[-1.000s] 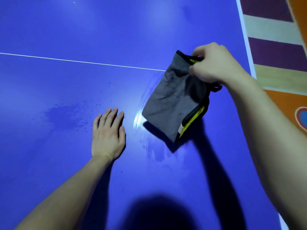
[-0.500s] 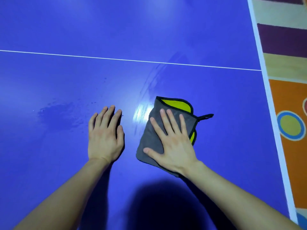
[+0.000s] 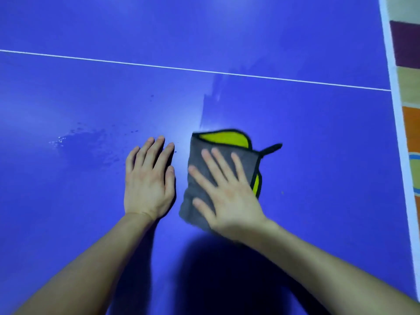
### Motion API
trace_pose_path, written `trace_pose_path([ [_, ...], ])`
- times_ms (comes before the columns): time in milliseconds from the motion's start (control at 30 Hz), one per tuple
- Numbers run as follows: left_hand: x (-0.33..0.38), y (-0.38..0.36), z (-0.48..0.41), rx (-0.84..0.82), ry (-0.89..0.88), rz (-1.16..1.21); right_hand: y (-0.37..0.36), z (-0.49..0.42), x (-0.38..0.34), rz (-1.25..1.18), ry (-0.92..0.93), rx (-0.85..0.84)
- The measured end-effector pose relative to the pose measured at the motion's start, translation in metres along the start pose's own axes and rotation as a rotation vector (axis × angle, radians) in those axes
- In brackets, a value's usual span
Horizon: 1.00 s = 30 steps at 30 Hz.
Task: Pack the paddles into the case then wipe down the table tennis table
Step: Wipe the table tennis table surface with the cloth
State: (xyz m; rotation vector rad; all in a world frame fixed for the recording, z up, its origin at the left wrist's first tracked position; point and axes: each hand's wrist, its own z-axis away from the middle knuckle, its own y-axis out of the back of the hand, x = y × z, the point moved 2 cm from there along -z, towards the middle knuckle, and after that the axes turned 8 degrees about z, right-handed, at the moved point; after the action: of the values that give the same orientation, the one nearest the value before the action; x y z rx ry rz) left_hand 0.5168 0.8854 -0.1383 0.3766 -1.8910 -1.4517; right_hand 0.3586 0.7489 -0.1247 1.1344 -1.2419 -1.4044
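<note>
Two bare forearms come in from the bottom corners of the frame, and between them a dark shadow [image 3: 216, 280] lies on the blue bench [image 3: 318, 155] at bottom centre.

Just left of centre, the left hand [image 3: 148, 185] rests palm down on the bare bench. Its fingers [image 3: 156, 153] are straight, close together and hold nothing.

Just beside it to the right, with a narrow strip of bench between them, the right hand [image 3: 229, 196] presses flat on a folded grey cloth [image 3: 191, 189]. Its fingers [image 3: 218, 164] are spread wide and straight over the fabric, not curled round it. This hand and the near edge of the cloth are slightly blurred.

The cloth lies flat on the bench, a little right of centre. A yellow inner face [image 3: 225, 138] with black edging shows at its far side. A small black loop [image 3: 271, 148] sticks out toward the right.

Left of the left hand, a wet patch [image 3: 86, 142] with scattered droplets glistens on the surface. Above the cloth a faint streak [image 3: 213, 96] runs up toward a thin white line [image 3: 195, 69] crossing the bench from left to right.

Along the right side of the frame runs the white border [image 3: 395, 110] of the bench. Beyond it is a floor mat [image 3: 406, 42] with purple, tan and orange bands.
</note>
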Motion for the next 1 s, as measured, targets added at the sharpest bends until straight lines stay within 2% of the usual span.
trace_pose_path([
  [33, 0.001, 0.001, 0.0, -0.003, -0.002, -0.001, -0.002, 0.015, -0.006, 0.009, 0.06, -0.018],
  [100, 0.002, 0.001, 0.0, -0.007, -0.001, -0.001, -0.003, -0.013, 0.021, 0.013, 0.087, 0.019],
  [167, 0.001, 0.001, -0.001, -0.013, 0.001, -0.003, 0.007, -0.088, 0.069, 0.051, -0.032, 0.081],
  [233, 0.0, 0.001, 0.0, -0.011, 0.009, -0.004, 0.02, -0.165, 0.116, 0.057, -0.204, 0.021],
  [300, 0.0, 0.0, 0.001, -0.004, 0.001, 0.0, 0.021, -0.203, 0.136, 0.071, -0.306, 0.012],
  [367, -0.001, -0.001, 0.0, 0.002, -0.003, 0.006, 0.014, -0.195, 0.122, 0.052, -0.286, 0.057],
  [433, -0.001, 0.0, 0.0, -0.006, -0.01, 0.005, 0.011, -0.133, 0.076, 0.016, -0.184, 0.135],
  [533, 0.0, 0.0, 0.0, -0.007, -0.014, -0.001, -0.001, -0.024, 0.001, 0.009, 0.061, 0.026],
  [600, 0.0, 0.0, 0.001, -0.009, -0.013, 0.002, -0.003, -0.014, 0.004, 0.043, 0.145, 0.019],
  [633, -0.001, 0.0, 0.001, -0.008, -0.011, 0.004, -0.002, -0.035, 0.022, 0.073, 0.134, 0.047],
  [700, 0.0, 0.0, 0.0, -0.01, -0.009, 0.004, 0.011, -0.109, 0.07, 0.147, -0.007, 0.099],
  [767, 0.0, 0.0, 0.001, -0.003, -0.002, 0.004, 0.027, -0.182, 0.12, 0.129, -0.186, -0.001],
  [833, 0.0, 0.0, 0.001, 0.007, -0.007, 0.005, 0.026, -0.216, 0.142, 0.071, -0.297, 0.019],
  [900, -0.001, -0.001, 0.0, 0.009, -0.013, 0.013, 0.016, -0.2, 0.123, 0.006, -0.282, 0.086],
  [1000, -0.002, 0.0, 0.0, 0.0, -0.015, 0.012, 0.006, -0.095, 0.04, -0.077, -0.123, 0.146],
])
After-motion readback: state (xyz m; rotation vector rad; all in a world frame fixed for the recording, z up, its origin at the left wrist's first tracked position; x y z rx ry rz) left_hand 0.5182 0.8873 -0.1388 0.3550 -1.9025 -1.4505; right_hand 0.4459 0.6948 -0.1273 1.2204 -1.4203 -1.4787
